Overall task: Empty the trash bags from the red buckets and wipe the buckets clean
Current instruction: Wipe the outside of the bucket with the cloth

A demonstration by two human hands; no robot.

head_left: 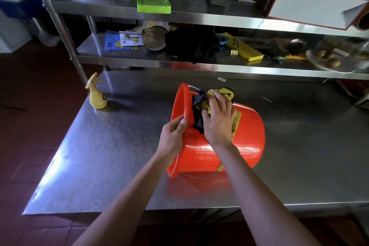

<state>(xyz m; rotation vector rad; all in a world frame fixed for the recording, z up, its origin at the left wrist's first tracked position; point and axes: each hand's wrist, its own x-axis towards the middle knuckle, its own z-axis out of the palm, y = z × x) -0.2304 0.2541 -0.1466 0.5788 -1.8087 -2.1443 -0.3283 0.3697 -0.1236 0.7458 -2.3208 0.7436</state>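
Red plastic bucket (239, 146) lies on its side on the stainless steel desk (119, 156), mouth turned to the left and its wire handle (199, 176) hanging below the rim near the desk's front. The left hand (171, 142) grips the rim, thumb over the outer lip and the fingers (175, 124) curled behind it. The right hand (218, 118) presses a yellow-green cloth (235, 122), bunched with a dark cloth (198, 114), against the bucket's outer wall just behind the rim, its fingers spread and bent over the fabric. A yellow spray bottle (96, 94) stands upright near the desk's back left corner, well apart from the bucket. Behind the desk a steel shelf (139, 58) carries a black cloth bundle (191, 44) and a yellow slicer (242, 47).
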